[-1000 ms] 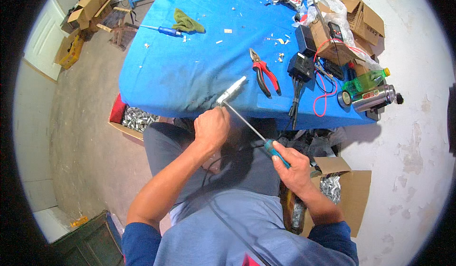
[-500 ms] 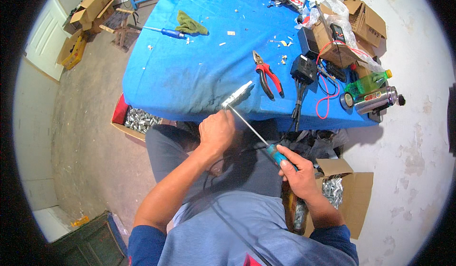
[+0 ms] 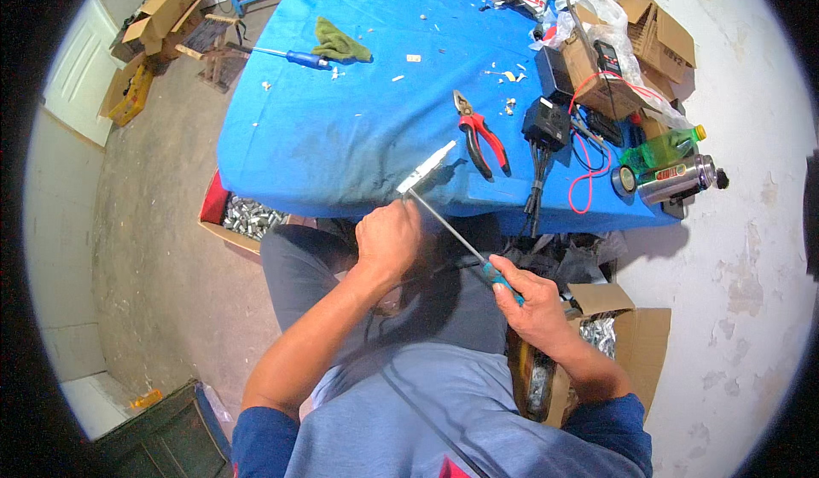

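Observation:
My left hand (image 3: 388,239) is closed around the lower end of a long silvery metal piece (image 3: 424,168) that sticks up toward the edge of the blue table (image 3: 341,137). My right hand (image 3: 533,303) grips a screwdriver with a teal handle (image 3: 502,280). Its thin shaft (image 3: 444,224) runs up and left, and the tip meets the metal piece just above my left hand. Both hands are over my lap, in front of the table's near edge.
Red-handled pliers (image 3: 479,130), a black box with cables (image 3: 546,124), a red wire (image 3: 589,179), a green bottle (image 3: 665,147) and a steel flask (image 3: 682,181) lie on the table. Boxes of silvery parts sit at left (image 3: 247,218) and right (image 3: 597,341).
The view has shifted slightly, so the table sits a little further right and down. Both hands keep their grips, and the screwdriver stays against the metal piece.

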Demonstrator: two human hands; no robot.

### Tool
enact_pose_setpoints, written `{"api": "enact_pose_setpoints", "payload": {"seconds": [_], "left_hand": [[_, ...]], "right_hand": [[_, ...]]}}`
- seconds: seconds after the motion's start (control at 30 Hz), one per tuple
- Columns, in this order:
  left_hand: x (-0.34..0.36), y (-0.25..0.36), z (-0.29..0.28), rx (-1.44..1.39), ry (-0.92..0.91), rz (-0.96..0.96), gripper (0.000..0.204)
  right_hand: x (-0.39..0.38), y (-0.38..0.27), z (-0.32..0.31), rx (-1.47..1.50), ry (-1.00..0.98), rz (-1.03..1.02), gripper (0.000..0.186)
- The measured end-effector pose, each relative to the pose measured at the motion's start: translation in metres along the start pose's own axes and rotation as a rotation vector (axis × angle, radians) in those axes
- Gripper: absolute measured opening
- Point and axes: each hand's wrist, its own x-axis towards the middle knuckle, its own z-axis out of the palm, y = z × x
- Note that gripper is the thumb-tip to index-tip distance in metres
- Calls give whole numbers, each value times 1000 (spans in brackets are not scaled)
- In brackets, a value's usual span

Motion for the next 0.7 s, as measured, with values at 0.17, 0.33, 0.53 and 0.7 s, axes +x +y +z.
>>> {"api": "enact_pose_setpoints", "payload": {"seconds": [0.17,0.33,0.53,0.7], "left_hand": [[3,4,-5,15,-40,-18,45],[9,5,-6,-41,-46,-42,47],[10,11,-13,-159,-87,-179,51],[11,11,-15,-189,-110,-211,52]], "right_hand": [[-3,4,13,-383,96,-183,48],[0,16,15,-383,118,-224,46],[8,3,-17,486,-192,359,41],[4,5,-17,620,-188,487,39]]}}
